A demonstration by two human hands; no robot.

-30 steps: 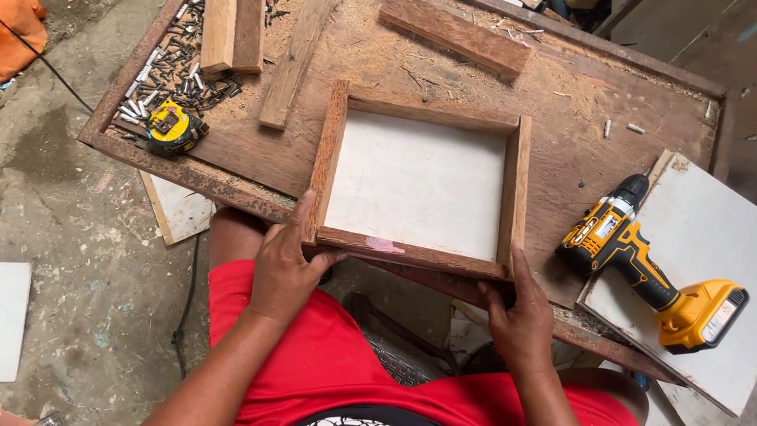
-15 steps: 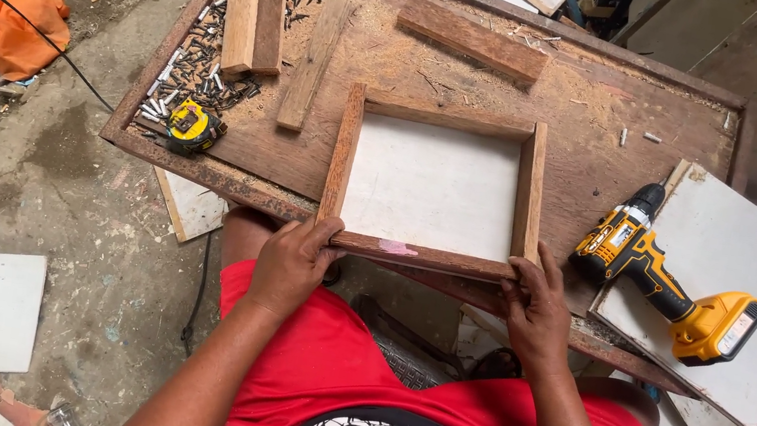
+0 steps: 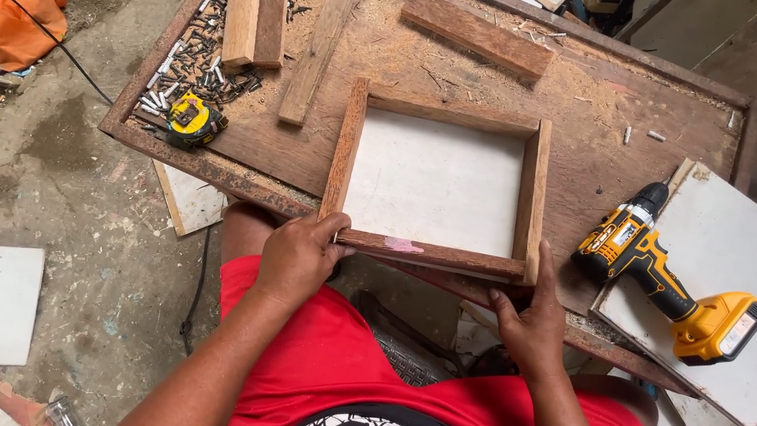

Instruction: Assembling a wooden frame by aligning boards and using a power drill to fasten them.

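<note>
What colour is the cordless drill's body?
Yellow and black, clearest in the head view: cordless drill lying on a white tile.

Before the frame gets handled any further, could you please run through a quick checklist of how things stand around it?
1. Left hand on the near left corner of the wooden frame: ok.
2. Right hand at the near right corner: ok.
3. White panel lying flat inside the frame: ok.
4. Frame fully on the workbench: not ok, its near rail sits at the edge.
5. Cordless drill apart from both hands, on a white tile: ok.
6. Corner joints tight: cannot tell.
</note>
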